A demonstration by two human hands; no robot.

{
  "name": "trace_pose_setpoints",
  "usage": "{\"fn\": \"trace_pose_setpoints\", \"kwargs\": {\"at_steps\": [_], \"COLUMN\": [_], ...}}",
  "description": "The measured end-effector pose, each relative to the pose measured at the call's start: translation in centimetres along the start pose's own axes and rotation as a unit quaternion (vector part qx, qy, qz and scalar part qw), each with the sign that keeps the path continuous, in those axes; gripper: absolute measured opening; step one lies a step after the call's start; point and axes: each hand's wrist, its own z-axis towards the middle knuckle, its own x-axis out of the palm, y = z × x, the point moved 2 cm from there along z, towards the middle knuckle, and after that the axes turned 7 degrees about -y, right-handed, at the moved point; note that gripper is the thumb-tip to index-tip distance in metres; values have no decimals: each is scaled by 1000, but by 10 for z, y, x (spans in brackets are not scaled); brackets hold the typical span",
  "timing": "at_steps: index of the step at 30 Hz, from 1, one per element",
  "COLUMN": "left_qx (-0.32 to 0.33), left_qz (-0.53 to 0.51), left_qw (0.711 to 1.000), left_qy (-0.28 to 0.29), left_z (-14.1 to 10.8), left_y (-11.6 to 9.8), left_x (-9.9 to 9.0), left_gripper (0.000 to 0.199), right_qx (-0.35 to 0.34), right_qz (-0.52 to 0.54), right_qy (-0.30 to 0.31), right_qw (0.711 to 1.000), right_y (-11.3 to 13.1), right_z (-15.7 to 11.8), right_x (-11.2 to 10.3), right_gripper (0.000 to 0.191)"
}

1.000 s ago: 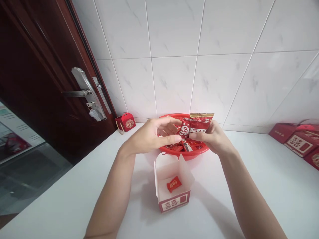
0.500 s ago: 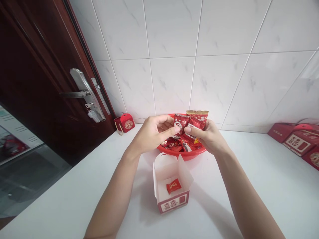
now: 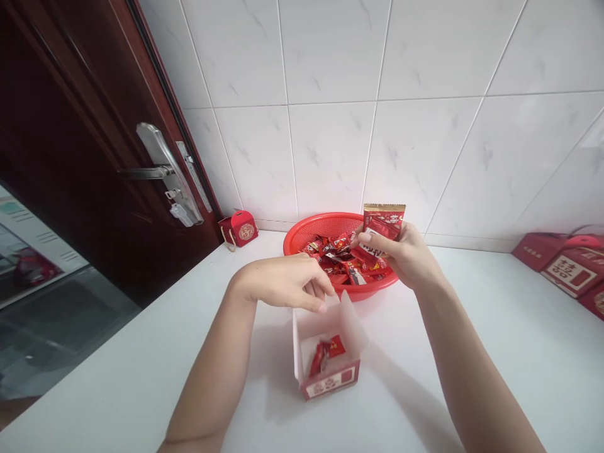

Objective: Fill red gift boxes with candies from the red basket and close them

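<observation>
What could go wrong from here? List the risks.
The right grip pinches at least two overlapping packets, so one might slip out and drop into the basket. The left grip hangs close to the open box, so it might snag a raised flap and shift the box.

Head camera (sole view): forward, down over table (image 3: 519, 314) toward wall (image 3: 330, 151).
</observation>
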Motion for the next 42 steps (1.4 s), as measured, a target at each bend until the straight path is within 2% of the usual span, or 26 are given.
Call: {"fn": "trace_pose_setpoints", "kwargs": {"at_steps": [7,13,15,19,22,24,27,29,31,34,37,40,42], "left_qx": [38,4,14,29,35,28,13,21,27,12,-5,7,29], "left_qz": [-31,-96,-127,-141,-120,-92,-43,-22,-8,17,44,44,26], "left_qw": [983,951,944,944,953,971,997,999,998,998,998,999,997], "left_qy": [-179,-292,-305,-297,-276,-218,-69,15,58,66,40,-10,-68], "left_z": [3,14,17,16,5,-4,-13,-12,-6,5,8,4,1], "left_y": [-12,-13,-11,-11,-11,-10,-7,-6,-7,-6,-4,-6,-9], "left_x": [-5,3,4,1,-7,-12,-11,-4,5,15,14,7,1], "left_gripper": [25,35,34,31,29,30,24,18,16,19,22,23,18], "right_qx": [22,9,4,15,7,-4,-11,-10,-4,1,-2,14,38], "right_qz": [13,17,8,-5,-1,4,6,-4,-23,-41,-38,-8,31], "right_qy": [32,3,-10,-1,3,-18,-45,-45,-42,-37,-24,-23,-19], "right_qw": [999,1000,1000,1000,1000,1000,999,999,999,999,999,1000,999], "right_y": [-2,-3,-3,-1,2,4,6,5,6,6,7,5,2], "right_z": [-3,-3,-4,-5,-5,-4,-3,-3,-3,-4,-5,-5,-4], "right_x": [10,19,20,20,17,13,7,7,9,11,12,13,13], "right_gripper": [18,24,27,27,28,28,27,27,28,28,28,24,17]}}
